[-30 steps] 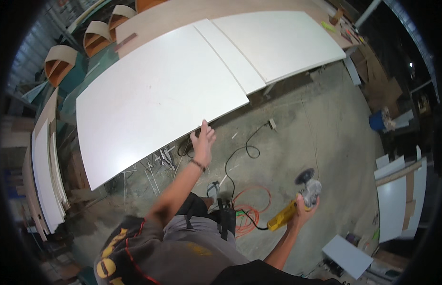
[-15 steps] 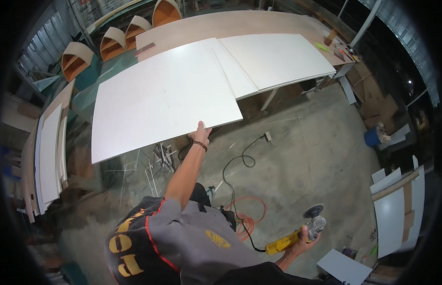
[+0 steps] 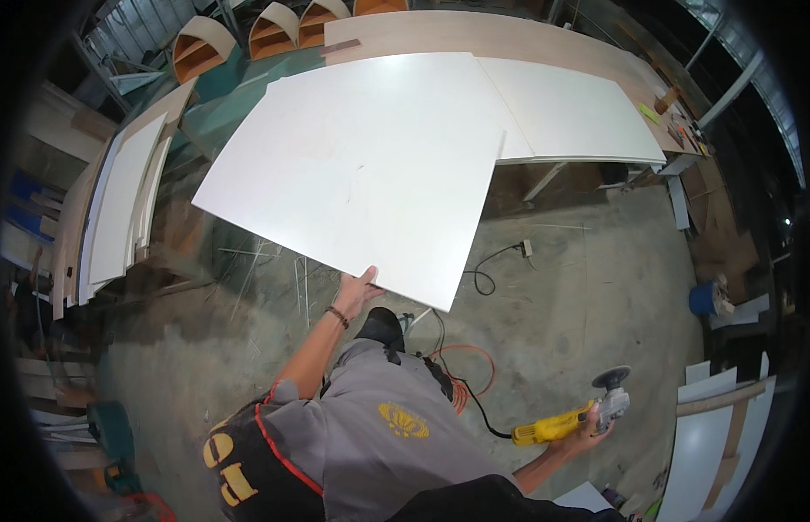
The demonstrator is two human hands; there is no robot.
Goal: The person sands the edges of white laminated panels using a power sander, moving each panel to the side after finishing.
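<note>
a dark bracelet point(image 3: 338, 317) goes with a grey and black shirt point(image 3: 361, 465) bearing red piping point(image 3: 287, 470), yellow lettering point(image 3: 239, 484) and emblem point(image 3: 403, 420).

Panel point(image 3: 361, 157): wht, flat, w/ faint dk marks, skewed, near corner jutting past tabletop point(image 3: 457, 28). Grinder point(image 3: 557, 424): yel/gry, w/ dk disc point(image 3: 611, 377), held midair, R of panel.

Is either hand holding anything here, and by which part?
The left hand holds the white panel by its near edge, thumb on top; the right hand holds the yellow power tool by its body, near the grey head.
</note>
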